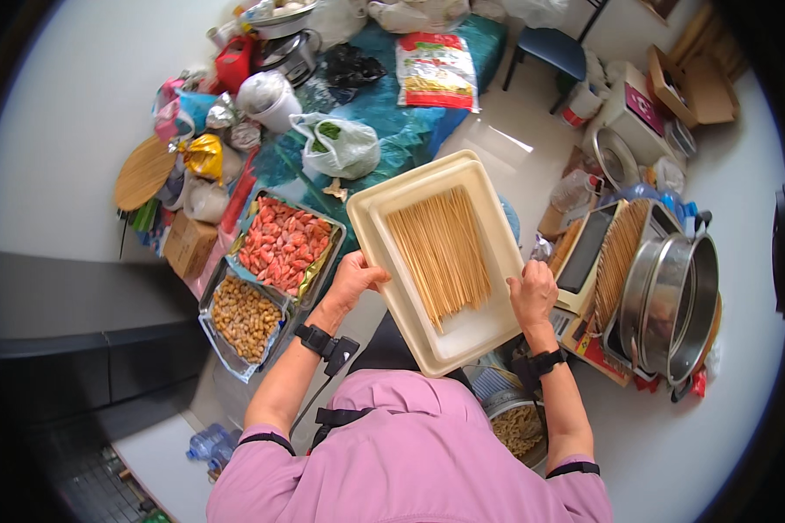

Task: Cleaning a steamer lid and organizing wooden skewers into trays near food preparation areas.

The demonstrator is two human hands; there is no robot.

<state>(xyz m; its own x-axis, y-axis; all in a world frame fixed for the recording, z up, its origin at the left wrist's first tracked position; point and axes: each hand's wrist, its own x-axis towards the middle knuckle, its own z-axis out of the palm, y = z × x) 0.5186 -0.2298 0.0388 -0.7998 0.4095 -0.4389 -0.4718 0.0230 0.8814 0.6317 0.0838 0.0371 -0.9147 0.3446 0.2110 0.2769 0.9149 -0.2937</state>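
Observation:
A cream plastic tray is held up in front of me, tilted, and seems stacked in or on a similar one. My left hand grips its left rim and my right hand its right rim. Many thin wooden skewers lie side by side in the tray. To the left of it, a metal tray holds reddish-pink pieces of food on a plastic bag. Below that, another tray holds small brown pieces of food in an opened bag.
A white plastic bag with greens and a red-and-white packet lie on the table covered in teal plastic. Large steel steamer pots stand at right. A blue chair is at upper right. Near my lap is a pot of brownish food.

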